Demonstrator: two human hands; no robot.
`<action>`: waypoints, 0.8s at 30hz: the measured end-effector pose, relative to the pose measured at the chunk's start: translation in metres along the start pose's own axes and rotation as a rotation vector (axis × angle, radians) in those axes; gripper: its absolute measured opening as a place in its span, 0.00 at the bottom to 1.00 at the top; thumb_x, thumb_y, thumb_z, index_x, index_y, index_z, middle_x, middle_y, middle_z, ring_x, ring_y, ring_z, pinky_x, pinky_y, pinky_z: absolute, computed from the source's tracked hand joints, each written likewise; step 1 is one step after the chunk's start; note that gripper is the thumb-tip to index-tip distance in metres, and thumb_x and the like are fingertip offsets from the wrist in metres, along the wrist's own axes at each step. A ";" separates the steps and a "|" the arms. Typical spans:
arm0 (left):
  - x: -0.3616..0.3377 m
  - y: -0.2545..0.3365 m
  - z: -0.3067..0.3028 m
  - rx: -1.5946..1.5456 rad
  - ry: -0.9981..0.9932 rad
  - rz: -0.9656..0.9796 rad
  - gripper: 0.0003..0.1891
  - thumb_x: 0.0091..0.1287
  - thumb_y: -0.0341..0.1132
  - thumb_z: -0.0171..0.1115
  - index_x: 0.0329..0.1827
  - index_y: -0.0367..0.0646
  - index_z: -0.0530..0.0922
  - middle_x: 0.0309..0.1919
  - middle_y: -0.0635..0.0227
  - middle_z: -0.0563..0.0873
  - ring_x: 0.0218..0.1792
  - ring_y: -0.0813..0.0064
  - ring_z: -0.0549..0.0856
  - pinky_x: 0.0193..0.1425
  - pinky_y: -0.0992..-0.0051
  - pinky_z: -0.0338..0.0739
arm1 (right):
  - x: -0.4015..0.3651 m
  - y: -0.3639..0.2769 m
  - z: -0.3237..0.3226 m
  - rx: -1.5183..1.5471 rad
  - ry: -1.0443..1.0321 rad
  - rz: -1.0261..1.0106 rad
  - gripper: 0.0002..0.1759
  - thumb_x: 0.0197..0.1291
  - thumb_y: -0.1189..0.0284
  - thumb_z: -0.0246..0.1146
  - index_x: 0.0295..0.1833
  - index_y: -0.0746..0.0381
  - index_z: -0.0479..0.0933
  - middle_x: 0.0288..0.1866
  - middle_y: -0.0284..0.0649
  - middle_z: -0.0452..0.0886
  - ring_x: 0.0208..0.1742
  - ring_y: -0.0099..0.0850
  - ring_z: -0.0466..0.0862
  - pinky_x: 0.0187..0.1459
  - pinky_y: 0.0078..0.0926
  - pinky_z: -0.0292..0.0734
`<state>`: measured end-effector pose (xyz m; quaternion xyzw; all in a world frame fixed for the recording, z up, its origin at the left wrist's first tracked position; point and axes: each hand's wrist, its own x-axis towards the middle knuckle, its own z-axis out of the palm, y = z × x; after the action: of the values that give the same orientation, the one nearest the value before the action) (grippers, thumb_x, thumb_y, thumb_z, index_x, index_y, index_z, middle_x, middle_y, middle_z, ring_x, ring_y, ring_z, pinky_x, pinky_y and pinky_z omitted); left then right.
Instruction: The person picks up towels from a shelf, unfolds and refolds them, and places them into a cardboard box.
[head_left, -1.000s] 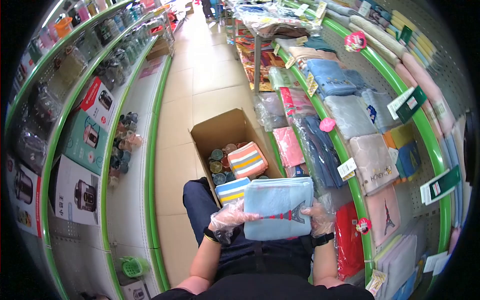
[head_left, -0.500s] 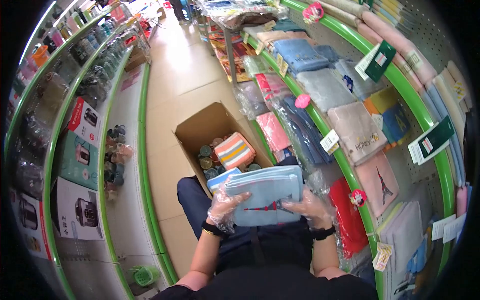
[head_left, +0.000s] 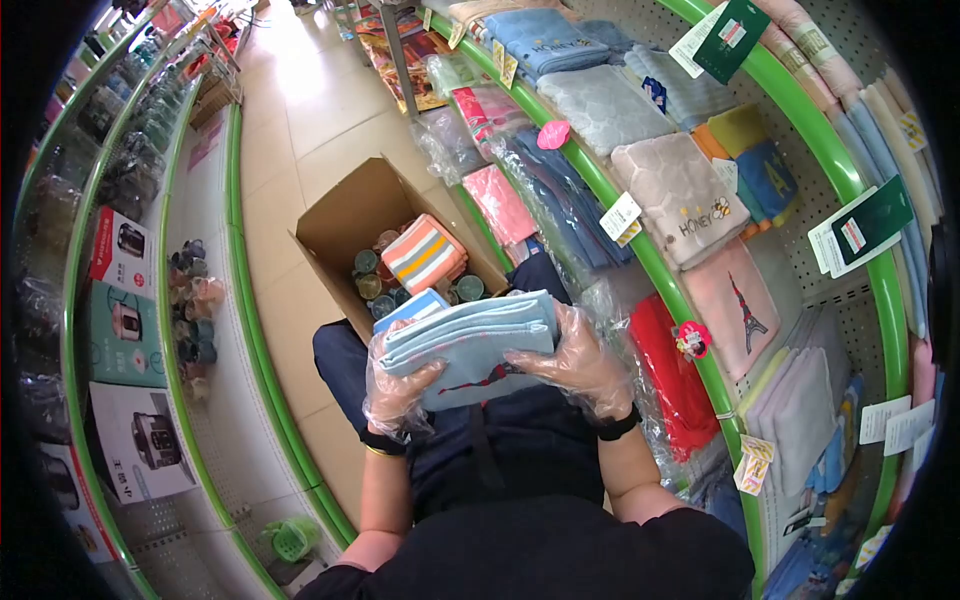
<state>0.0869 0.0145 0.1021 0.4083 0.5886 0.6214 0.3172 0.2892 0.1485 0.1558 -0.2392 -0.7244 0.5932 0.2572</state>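
Observation:
Between my two gloved hands is a folded light blue towel point(head_left: 455, 350) with an Eiffel Tower motif on its face. My left hand point(head_left: 397, 385) grips its left side, thumb across the front. The right side is held by my right hand point(head_left: 580, 365), thumb on the front and fingers behind, partly hidden. Both hands wear clear plastic gloves. Just beyond the towel stands an open cardboard box point(head_left: 350, 215). Inside it lie an orange, white and grey striped towel point(head_left: 425, 252) and several glass jars or cups point(head_left: 469, 289). A blue and white cloth point(head_left: 408, 309) shows behind the held towel.
On the right, a green-edged shelf holds folded towels, among them a beige HONEY towel point(head_left: 675, 195) and a pink Eiffel Tower towel point(head_left: 732, 305). Red plastic-wrapped goods point(head_left: 672, 375) lie lower. Left shelves carry boxed cookers point(head_left: 143, 440), small cups point(head_left: 195, 310) and a green basket point(head_left: 293, 538).
The towel has tipped so its folded top edge shows more. My right hand has moved up to its right side. The whole view has shifted, with the box now further left and higher.

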 end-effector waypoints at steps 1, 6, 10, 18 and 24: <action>0.001 0.005 0.002 -0.001 0.003 -0.006 0.20 0.46 0.28 0.70 0.43 0.38 0.74 0.36 0.69 0.82 0.38 0.78 0.80 0.44 0.76 0.74 | -0.001 -0.001 0.000 0.001 -0.004 0.005 0.27 0.50 0.72 0.70 0.54 0.70 0.71 0.44 0.45 0.82 0.42 0.22 0.79 0.47 0.25 0.75; 0.007 0.007 0.011 0.007 0.157 -0.072 0.24 0.51 0.30 0.69 0.50 0.38 0.69 0.43 0.65 0.79 0.45 0.76 0.78 0.49 0.74 0.73 | -0.002 0.009 0.000 0.004 0.117 0.135 0.24 0.50 0.71 0.70 0.52 0.70 0.74 0.42 0.43 0.82 0.43 0.22 0.78 0.46 0.26 0.75; 0.008 0.003 0.014 -0.076 0.188 0.002 0.21 0.57 0.27 0.65 0.50 0.40 0.66 0.46 0.65 0.76 0.49 0.74 0.75 0.53 0.73 0.71 | -0.006 0.018 -0.003 0.088 0.227 0.168 0.21 0.51 0.72 0.69 0.50 0.68 0.75 0.44 0.42 0.82 0.44 0.25 0.79 0.49 0.26 0.74; 0.007 0.005 0.009 -0.373 0.065 -0.080 0.14 0.61 0.23 0.59 0.50 0.37 0.72 0.47 0.67 0.79 0.50 0.78 0.77 0.59 0.75 0.67 | -0.005 0.016 -0.010 0.138 0.159 0.120 0.20 0.50 0.77 0.69 0.50 0.69 0.76 0.44 0.40 0.82 0.45 0.24 0.80 0.49 0.25 0.75; 0.007 0.002 -0.003 -0.566 0.013 -0.145 0.18 0.55 0.30 0.67 0.48 0.39 0.75 0.59 0.60 0.74 0.58 0.70 0.73 0.63 0.71 0.64 | -0.001 0.013 -0.006 0.184 0.090 0.072 0.20 0.49 0.76 0.69 0.49 0.70 0.76 0.44 0.40 0.83 0.45 0.24 0.80 0.49 0.25 0.75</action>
<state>0.0812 0.0190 0.1051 0.2564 0.4213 0.7394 0.4584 0.2947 0.1544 0.1438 -0.2667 -0.6454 0.6549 0.2887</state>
